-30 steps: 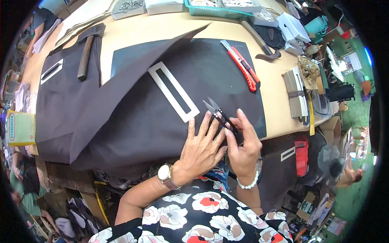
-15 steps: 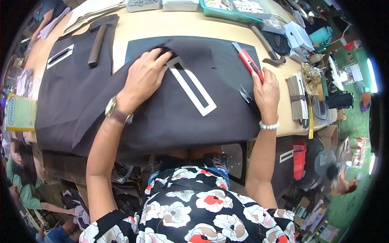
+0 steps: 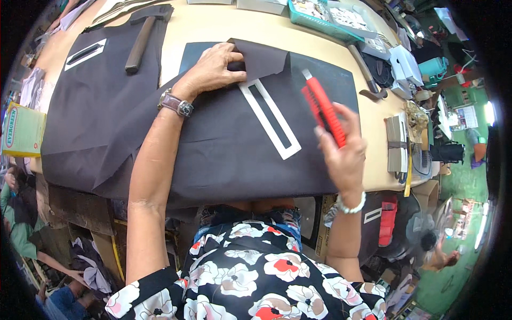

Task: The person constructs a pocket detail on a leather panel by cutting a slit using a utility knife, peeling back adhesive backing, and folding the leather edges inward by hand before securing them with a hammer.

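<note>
A large dark brown cloth (image 3: pixel 229 165) covers the near part of the table, partly over a dark cutting mat (image 3: pixel 344 80). My left hand (image 3: pixel 216 66) is closed on the cloth's far edge, where a flap is folded back. Just below those fingers lies a long white frame-shaped template (image 3: pixel 290 151) with a slot, flat on the cloth. In my right hand (image 3: pixel 344 152) is a red utility knife (image 3: pixel 324 106), held above the cloth's right side with its blade end pointing away. Motion blurs the knife and the fingers a little.
A hammer (image 3: pixel 142 45) and a second white slotted piece (image 3: pixel 69 65) rest on dark cloth at left. Another hammer (image 3: pixel 365 72), a teal basket (image 3: pixel 320 25) and a strapped bundle (image 3: pixel 393 144) stand right. A yellow-green box (image 3: pixel 24 128) sits at the left edge.
The right hand has lifted the knife off the mat's right side and brought it nearer. The left hand has folded the cloth's far edge back. The small snips no longer show.
</note>
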Available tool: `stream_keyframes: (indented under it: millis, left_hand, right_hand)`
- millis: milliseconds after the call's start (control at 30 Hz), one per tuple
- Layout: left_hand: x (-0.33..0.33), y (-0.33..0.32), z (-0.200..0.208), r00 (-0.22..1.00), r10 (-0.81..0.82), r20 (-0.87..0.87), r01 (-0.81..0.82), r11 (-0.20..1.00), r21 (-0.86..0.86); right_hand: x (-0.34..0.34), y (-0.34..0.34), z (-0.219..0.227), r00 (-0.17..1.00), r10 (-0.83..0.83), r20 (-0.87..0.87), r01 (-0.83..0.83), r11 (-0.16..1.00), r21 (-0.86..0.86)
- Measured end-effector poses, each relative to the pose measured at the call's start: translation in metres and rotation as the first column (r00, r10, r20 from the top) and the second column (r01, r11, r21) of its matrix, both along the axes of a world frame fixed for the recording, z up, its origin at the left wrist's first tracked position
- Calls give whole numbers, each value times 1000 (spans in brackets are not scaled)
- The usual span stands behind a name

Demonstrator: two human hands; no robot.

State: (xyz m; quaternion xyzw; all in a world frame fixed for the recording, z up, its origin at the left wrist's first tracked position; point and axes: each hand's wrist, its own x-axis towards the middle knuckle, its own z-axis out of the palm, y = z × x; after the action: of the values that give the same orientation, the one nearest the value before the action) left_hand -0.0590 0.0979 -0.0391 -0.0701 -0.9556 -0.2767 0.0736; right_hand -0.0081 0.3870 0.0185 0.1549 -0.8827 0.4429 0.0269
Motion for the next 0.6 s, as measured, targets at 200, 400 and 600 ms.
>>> stream_keyframes:
  millis: [200,400,600]
  left_hand:
    - [-3,5,-12,992,-20,-125,20,1000,-1]
    - [-6,2,-18,982,11,-191,-15,1000,-23]
    - [-22,-1,8,998,-43,-46,36,986,-163]
  right_hand:
    - [18,-18,-35,948,262,-179,-255,965,63]
    - [15,-23,-39,942,285,-179,-268,956,117]
    - [14,-27,-37,936,293,-194,-260,949,177]
